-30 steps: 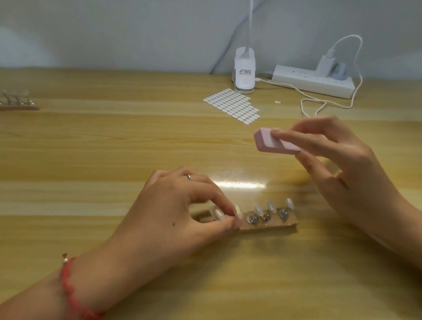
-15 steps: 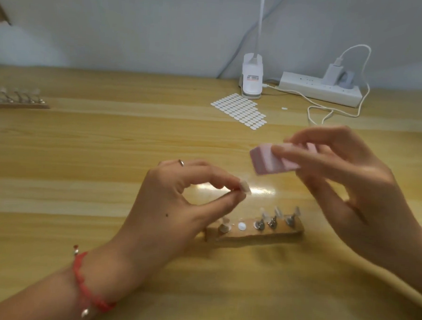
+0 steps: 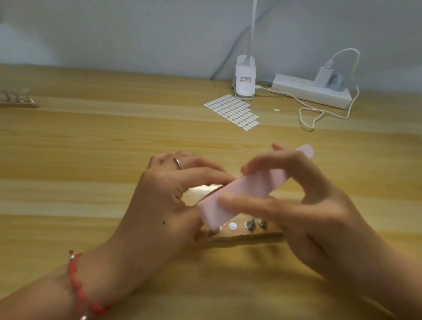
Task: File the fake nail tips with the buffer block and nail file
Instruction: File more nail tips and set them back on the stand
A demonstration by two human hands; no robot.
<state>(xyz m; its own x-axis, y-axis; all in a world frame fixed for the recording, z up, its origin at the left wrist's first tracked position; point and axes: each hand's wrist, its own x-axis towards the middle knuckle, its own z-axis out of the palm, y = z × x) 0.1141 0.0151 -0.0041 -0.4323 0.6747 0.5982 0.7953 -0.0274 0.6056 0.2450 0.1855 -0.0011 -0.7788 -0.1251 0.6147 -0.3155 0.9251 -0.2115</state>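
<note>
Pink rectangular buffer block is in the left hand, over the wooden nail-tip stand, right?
No. The head view shows the pink rectangular buffer block gripped by the right hand, not the left hand. It is over the wooden nail-tip stand, as you say.

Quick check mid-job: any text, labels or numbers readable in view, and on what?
White clip-lamp base: small label with red and dark print, too blurred to read.
White power strip: no legible marking.
Pink buffer block: no text visible.
</note>
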